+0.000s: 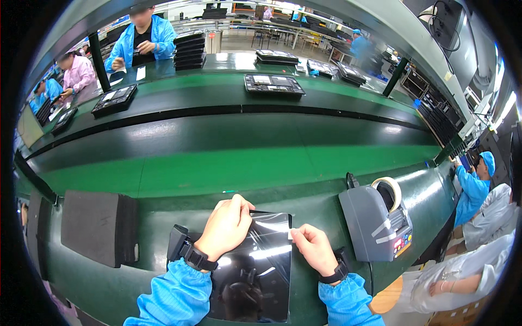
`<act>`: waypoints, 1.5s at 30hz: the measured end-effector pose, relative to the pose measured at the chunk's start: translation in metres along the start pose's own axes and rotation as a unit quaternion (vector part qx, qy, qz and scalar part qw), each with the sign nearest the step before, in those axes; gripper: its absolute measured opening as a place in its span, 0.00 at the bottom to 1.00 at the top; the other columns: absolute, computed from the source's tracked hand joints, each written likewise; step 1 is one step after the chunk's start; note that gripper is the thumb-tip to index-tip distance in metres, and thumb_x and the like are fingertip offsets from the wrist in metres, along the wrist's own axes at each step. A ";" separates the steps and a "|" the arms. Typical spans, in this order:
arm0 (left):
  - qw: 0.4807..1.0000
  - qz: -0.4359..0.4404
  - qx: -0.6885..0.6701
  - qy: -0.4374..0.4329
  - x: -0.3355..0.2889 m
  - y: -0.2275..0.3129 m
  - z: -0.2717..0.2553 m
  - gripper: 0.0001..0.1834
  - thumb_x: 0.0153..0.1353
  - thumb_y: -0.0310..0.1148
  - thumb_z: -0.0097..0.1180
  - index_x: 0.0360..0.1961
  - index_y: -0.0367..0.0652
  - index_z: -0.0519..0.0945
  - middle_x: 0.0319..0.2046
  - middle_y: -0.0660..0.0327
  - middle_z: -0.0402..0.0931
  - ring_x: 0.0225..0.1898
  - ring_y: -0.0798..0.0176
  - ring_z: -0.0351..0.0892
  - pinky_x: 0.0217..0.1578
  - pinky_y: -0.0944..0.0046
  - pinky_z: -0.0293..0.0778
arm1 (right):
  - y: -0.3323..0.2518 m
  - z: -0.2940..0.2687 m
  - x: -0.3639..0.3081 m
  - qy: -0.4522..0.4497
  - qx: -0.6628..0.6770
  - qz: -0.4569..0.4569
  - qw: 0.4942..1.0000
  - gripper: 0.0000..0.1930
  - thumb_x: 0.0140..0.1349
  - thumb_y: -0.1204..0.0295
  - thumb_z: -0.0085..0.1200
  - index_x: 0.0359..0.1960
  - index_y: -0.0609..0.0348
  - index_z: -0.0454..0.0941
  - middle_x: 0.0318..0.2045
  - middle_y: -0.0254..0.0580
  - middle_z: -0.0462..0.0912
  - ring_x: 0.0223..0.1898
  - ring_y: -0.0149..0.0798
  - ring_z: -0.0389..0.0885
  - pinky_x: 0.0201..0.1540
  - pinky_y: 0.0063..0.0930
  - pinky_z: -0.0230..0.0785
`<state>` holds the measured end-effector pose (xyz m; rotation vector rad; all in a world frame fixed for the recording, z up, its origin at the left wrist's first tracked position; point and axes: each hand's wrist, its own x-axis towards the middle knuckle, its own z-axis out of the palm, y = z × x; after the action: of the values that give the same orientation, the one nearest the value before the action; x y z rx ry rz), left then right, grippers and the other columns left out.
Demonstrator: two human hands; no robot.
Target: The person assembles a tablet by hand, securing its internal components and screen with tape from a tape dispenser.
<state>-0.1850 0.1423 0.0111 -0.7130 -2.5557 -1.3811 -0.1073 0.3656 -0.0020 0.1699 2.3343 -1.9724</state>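
A glossy black panel (255, 282) lies in front of me on the dark green bench, with creases across its shiny surface near the top. My left hand (225, 225) is closed at the panel's upper left edge, its fingers bent over that edge. At the right edge, near the upper corner, my right hand (314, 247) pinches a small white piece of tape (290, 234). The tips of the left fingers are partly hidden. Both wrists wear black straps, and the left one carries a small black box.
A grey tape dispenser (365, 223) with a tape roll (396, 193) stands right. Dark foam sheets (98, 228) stack at left. Beyond, a conveyor (185, 100) carries an opened device (274, 85) and another tray-like unit (114, 100). A person in blue (147, 41) works across; others sit at both sides.
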 end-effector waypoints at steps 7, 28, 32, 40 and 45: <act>0.999 -0.006 0.048 -0.020 -0.001 0.006 -0.003 0.12 0.60 0.32 0.49 0.41 0.35 0.71 0.42 0.49 0.77 0.45 0.46 0.75 0.48 0.53 0.69 | -0.014 0.004 -0.002 0.057 -0.203 0.015 0.977 0.16 0.61 0.62 0.58 0.24 0.63 0.75 0.15 0.38 0.76 0.19 0.27 0.72 0.24 0.27 0.65; 0.972 0.034 0.230 -0.031 -0.010 0.008 0.007 0.29 0.58 0.46 0.54 0.53 0.32 0.70 0.60 0.45 0.64 0.67 0.46 0.55 0.65 0.51 0.52 | -0.025 0.037 -0.012 0.192 -0.396 -0.096 0.893 0.16 0.60 0.61 0.56 0.23 0.63 0.79 0.24 0.53 0.79 0.30 0.55 0.80 0.33 0.44 0.71; 0.970 0.035 0.238 -0.032 -0.011 0.009 0.005 0.30 0.58 0.46 0.53 0.54 0.32 0.70 0.59 0.46 0.65 0.66 0.47 0.55 0.64 0.50 0.54 | -0.017 0.034 0.004 0.126 -0.292 -0.005 0.948 0.26 0.65 0.53 0.46 0.23 0.68 0.76 0.25 0.66 0.76 0.34 0.64 0.78 0.35 0.49 0.69; 0.982 0.033 0.173 0.070 -0.018 0.029 -0.006 0.25 0.56 0.36 0.57 0.51 0.33 0.70 0.58 0.41 0.63 0.65 0.40 0.54 0.64 0.46 0.53 | 0.008 0.029 0.009 0.138 -0.136 -0.099 0.976 0.24 0.68 0.56 0.45 0.22 0.67 0.71 0.18 0.57 0.72 0.20 0.53 0.71 0.27 0.41 0.63; 0.992 -0.028 0.085 0.088 -0.083 0.055 -0.067 0.23 0.54 0.30 0.56 0.51 0.35 0.68 0.57 0.41 0.64 0.63 0.39 0.58 0.63 0.47 0.56 | 0.007 0.027 0.003 0.132 -0.063 -0.093 0.985 0.24 0.69 0.57 0.44 0.22 0.66 0.71 0.16 0.48 0.71 0.20 0.38 0.69 0.26 0.35 0.63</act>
<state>-0.0921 0.0849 0.0612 -0.4721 -2.5305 -1.1670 -0.1093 0.3405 -0.0134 0.2267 2.7254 -1.9802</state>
